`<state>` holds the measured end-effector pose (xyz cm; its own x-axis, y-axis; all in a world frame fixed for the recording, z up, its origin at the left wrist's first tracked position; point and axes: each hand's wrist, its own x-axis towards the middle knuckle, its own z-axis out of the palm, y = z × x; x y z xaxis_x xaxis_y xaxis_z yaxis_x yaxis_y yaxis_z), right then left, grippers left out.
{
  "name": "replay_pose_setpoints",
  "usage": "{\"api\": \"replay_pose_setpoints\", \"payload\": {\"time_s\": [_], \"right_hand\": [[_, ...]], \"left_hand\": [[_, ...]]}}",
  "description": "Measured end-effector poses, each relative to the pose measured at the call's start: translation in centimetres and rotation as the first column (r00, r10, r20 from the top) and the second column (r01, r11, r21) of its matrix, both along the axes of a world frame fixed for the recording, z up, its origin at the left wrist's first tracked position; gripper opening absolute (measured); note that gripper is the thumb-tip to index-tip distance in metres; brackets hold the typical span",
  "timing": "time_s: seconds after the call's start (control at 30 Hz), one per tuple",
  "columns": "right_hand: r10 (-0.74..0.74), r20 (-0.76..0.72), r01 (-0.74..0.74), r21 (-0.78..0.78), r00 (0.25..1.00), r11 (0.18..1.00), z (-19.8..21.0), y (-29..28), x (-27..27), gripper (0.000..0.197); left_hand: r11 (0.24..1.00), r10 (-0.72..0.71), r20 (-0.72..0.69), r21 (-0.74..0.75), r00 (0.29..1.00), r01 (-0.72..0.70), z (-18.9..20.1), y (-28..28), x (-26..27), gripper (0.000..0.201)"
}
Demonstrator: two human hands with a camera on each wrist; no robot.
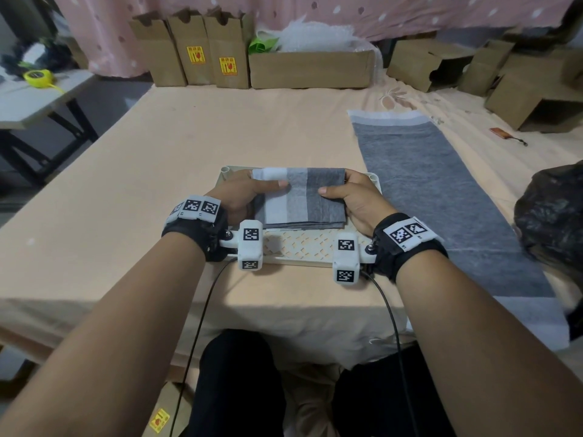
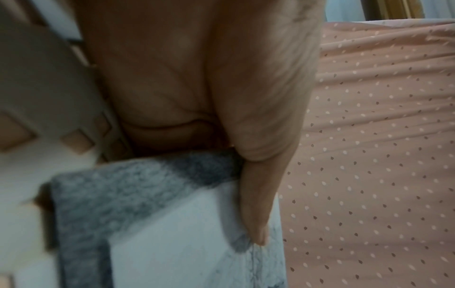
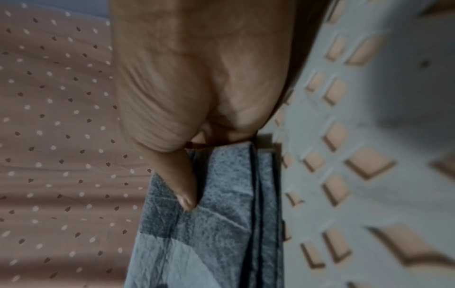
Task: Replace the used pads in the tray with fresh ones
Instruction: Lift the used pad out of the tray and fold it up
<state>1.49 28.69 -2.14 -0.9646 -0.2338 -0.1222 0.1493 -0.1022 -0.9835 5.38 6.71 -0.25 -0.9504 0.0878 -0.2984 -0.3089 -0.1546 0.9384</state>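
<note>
A folded grey and white pad (image 1: 299, 197) is held just over the cream perforated tray (image 1: 303, 247) in front of me. My left hand (image 1: 249, 190) grips the pad's left edge, thumb on top and fingers underneath. My right hand (image 1: 350, 197) grips the right edge the same way. In the left wrist view the thumb lies on the white part of the folded pad (image 2: 172, 233) beside the tray (image 2: 37, 97). In the right wrist view the thumb presses the grey folded pad (image 3: 221, 224) next to the tray's grid (image 3: 357, 155). A second pad (image 1: 441, 197) lies unfolded flat on the peach sheet to the right.
Brown cardboard boxes (image 1: 309, 69) line the far edge, with more boxes (image 1: 520, 86) at the back right. A black bag (image 1: 555, 216) sits at the right edge. A small orange object (image 1: 501, 132) lies beyond the flat pad. A side table (image 1: 34, 96) stands at the left.
</note>
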Motion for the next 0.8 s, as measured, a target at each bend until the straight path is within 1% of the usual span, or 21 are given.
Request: {"api": "replay_pose_setpoints", "payload": {"time_s": [0.07,0.23,0.43,0.6,0.7,0.8], "right_hand": [[0.004,-0.003,-0.004,0.003,1.000,1.000,-0.11,0.06,-0.08,0.024],[0.010,-0.009,-0.009,0.036,1.000,0.999,-0.14,-0.02,-0.21,0.025],[0.008,-0.022,-0.007,0.045,1.000,0.999,-0.10,0.06,-0.11,0.023],[0.019,-0.035,-0.017,0.039,0.999,0.999,-0.18,0.16,-0.09,0.023],[0.036,-0.031,-0.036,0.028,0.999,0.999,-0.14,0.07,-0.03,0.024],[0.033,-0.022,-0.033,0.000,0.999,0.999,-0.12,0.04,-0.01,0.024]], "left_hand": [[1.000,0.001,0.006,0.013,1.000,-0.001,-0.06,0.04,0.03,0.029],[0.999,-0.025,0.010,0.023,1.000,0.024,0.03,-0.11,0.12,0.015],[1.000,-0.016,0.014,-0.006,1.000,0.016,0.36,0.00,0.23,0.013],[1.000,-0.004,0.028,-0.018,1.000,0.005,0.37,0.06,0.30,0.020],[1.000,0.003,0.028,-0.017,1.000,-0.003,0.47,0.02,0.38,0.014],[1.000,-0.018,0.023,-0.017,1.000,0.019,0.51,0.09,0.41,0.017]]}}
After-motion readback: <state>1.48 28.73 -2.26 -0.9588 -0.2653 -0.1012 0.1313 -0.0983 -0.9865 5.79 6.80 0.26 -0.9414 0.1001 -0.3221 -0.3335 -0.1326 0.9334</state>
